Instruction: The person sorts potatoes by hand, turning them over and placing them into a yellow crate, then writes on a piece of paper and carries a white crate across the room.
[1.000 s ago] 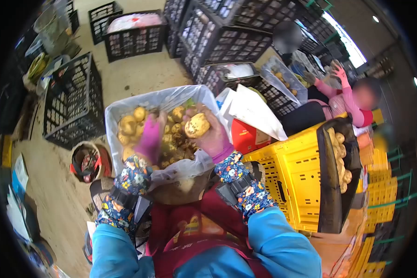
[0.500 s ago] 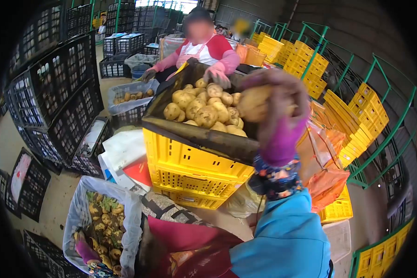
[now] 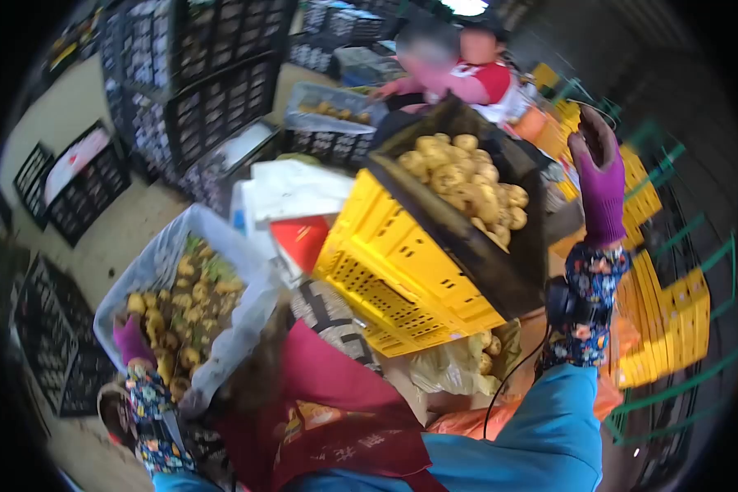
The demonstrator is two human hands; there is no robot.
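My right hand (image 3: pixel 596 160), in a purple glove with soiled brown fingers, is raised in the air to the right of a yellow perforated plastic crate (image 3: pixel 410 258). Its thumb and fingers curve apart with a gap between them, and I see nothing gripped there. The hand is clear of the crate's black sheet liner (image 3: pixel 443 238), which rises around a heap of round yellow-brown potatoes (image 3: pixel 467 180).

My left hand (image 3: pixel 129 338), in a matching purple glove, is low on the other side, at the left edge of a container lined with translucent whitish plastic (image 3: pixel 143 262). It reaches in among smaller, dirt-marked potatoes (image 3: pixel 184 307) mixed with soil and some green leaves (image 3: pixel 219 269). My fingertips are hard to make out there, so I cannot tell whether they are closed on one.

Between the two containers lie a white sheet-like item (image 3: pixel 299 190) and a bright red panel (image 3: pixel 301 240). A clear plastic bag (image 3: pixel 447 369) with more potatoes sits below the yellow crate. Beyond its far side is a person with pink sleeves (image 3: pixel 467 84), near a pale shallow tub (image 3: pixel 303 119) that also holds potatoes. My maroon printed apron (image 3: pixel 336 402) covers my lap.
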